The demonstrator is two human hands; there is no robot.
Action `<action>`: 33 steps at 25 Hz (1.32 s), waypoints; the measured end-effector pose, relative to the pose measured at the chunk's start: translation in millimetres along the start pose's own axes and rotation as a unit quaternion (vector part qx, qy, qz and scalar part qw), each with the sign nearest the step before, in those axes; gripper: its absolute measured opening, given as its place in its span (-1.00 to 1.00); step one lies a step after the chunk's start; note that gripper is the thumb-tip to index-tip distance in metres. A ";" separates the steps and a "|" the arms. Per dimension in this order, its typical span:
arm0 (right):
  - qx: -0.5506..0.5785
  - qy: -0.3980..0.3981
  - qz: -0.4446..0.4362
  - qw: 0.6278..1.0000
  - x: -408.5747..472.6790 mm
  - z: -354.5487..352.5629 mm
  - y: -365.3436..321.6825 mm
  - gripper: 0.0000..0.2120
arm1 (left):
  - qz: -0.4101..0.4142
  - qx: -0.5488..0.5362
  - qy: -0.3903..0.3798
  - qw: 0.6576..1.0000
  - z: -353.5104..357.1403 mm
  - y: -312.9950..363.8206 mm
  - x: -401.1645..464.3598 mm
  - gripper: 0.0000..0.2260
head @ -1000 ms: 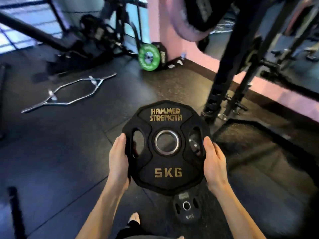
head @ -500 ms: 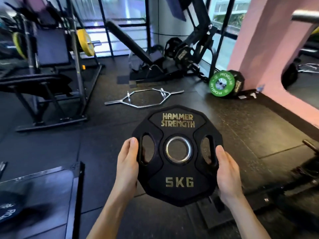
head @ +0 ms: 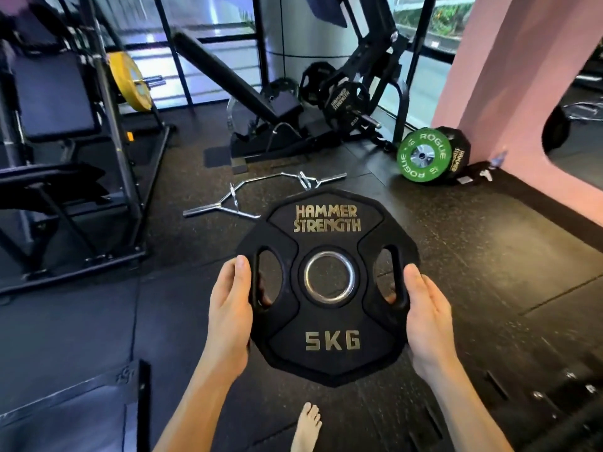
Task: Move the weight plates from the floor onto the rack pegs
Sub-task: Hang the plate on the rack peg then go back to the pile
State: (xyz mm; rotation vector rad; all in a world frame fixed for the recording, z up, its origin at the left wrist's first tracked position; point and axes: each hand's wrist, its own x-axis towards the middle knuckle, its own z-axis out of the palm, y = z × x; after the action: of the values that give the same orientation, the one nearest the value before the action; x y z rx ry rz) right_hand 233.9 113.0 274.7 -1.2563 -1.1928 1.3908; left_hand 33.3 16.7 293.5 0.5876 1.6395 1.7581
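A black 5 kg weight plate (head: 328, 321) marked "Hammer Strength" is held up in front of me, face toward the camera. My left hand (head: 230, 308) grips its left edge, with fingertips showing through the left grip slot. My right hand (head: 427, 316) grips the right edge the same way, fingers curled behind through the right slot. On the floor by the pink wall lean a green Rogue plate (head: 424, 155) and a black plate (head: 458, 153). A plate-loaded machine (head: 346, 102) at the back carries black plates on its pegs.
A chrome hex bar (head: 261, 194) lies on the rubber floor just beyond the plate. A rack with a bench and a yellow plate (head: 130, 81) stands at the left. A black platform edge (head: 140, 402) is near left. My bare foot (head: 308, 429) is below.
The view has swung left from the dark rack uprights toward the machines and hex bar. The plate stays held in both hands, now nearer the camera. The small plate on the floor is out of view.
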 end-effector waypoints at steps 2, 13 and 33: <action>-0.004 0.007 0.011 1.000 47.2 24.2 -8.4 -0.68 | 0.003 0.000 -0.010 1.000 11.3 8.5 55.3 -0.64; 0.033 0.106 -0.022 0.994 350.2 134.6 -42.7 -0.59 | 0.008 -0.002 -0.095 0.995 136.7 30.1 400.0 -0.69; 0.132 0.382 -0.003 0.915 908.9 75.3 -121.2 -0.63 | 0.022 0.076 -0.346 0.935 624.2 30.8 890.4 -0.72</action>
State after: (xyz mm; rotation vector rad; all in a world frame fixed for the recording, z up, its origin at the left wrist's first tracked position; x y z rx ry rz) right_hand 76.4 1019.4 268.0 -1.3990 -0.4477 0.8640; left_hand -137.8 1091.0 299.4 1.1682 1.2576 1.2366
